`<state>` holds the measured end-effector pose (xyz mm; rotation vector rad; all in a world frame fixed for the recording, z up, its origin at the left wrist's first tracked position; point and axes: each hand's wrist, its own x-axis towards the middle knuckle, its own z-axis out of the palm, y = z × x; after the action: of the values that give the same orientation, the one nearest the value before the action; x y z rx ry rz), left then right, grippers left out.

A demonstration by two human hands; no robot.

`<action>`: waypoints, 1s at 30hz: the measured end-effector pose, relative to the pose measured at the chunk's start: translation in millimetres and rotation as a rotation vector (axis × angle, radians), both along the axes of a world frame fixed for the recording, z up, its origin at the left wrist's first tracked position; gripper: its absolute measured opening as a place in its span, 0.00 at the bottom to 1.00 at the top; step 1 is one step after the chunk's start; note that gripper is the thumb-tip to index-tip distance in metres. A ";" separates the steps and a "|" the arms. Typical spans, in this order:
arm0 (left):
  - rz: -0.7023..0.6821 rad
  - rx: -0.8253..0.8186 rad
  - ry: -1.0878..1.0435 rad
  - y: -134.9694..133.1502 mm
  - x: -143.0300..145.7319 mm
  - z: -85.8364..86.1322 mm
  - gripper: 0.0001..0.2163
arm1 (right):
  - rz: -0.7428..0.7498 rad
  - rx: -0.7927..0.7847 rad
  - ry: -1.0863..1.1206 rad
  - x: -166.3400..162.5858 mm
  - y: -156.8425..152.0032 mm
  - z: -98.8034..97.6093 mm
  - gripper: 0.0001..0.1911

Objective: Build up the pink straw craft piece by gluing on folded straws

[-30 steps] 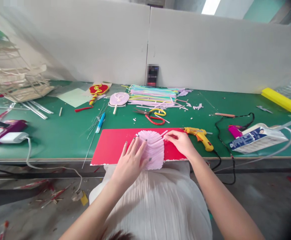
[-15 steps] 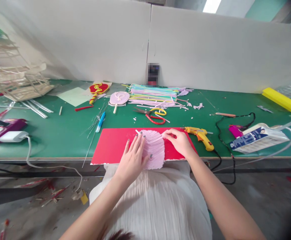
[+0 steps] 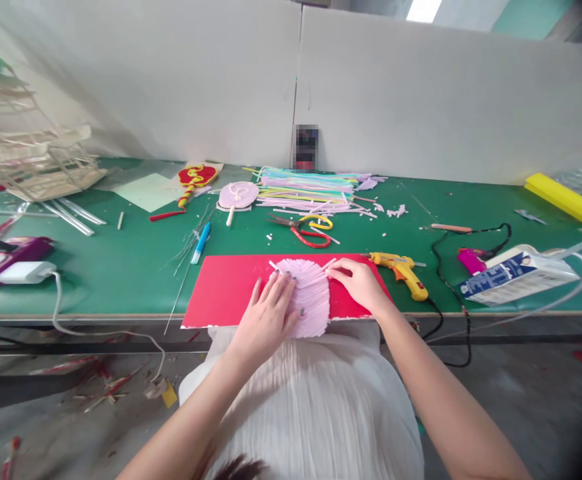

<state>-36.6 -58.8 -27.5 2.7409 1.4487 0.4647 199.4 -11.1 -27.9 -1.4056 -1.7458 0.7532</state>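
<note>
Left hand (image 3: 265,310) is lying loosely open, steadying a ribbed, soft-looking lilac oval (image 3: 315,303) overhanging the flat red rectangular board (image 3: 221,290)'s near edge; right hand (image 3: 358,280) is pinching a thin lilac strip (image 3: 331,263) over the board's right half. If either's slipping, the strip's probably going crooked.

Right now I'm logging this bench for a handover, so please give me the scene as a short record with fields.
Left hand: spread flat on the pink pleated piece
Right hand: pinched at a thin pale strip by the piece's upper right edge
Underneath: red board, over the bench's near edge
Glue gun: at the board's far right corner
Scissors: beyond the board
Coloured strips: bundled behind the scissors
Blue pen: beyond the board's left end
</note>
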 end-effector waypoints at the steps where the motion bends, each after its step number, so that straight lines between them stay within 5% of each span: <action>1: -0.002 0.003 -0.005 0.1 -0.1 -0.1 0.22 | -0.006 -0.007 -0.003 0.6 0.1 0.1 0.07; 30: -0.056 -0.007 -0.049 -0.5 -2.0 -1.7 0.20 | -0.018 0.137 -0.057 0.7 1.2 -4.8 0.08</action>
<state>-38.6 -59.3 -29.2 2.7362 1.3558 0.5191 200.1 -9.9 -32.8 -1.3602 -1.7906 0.5767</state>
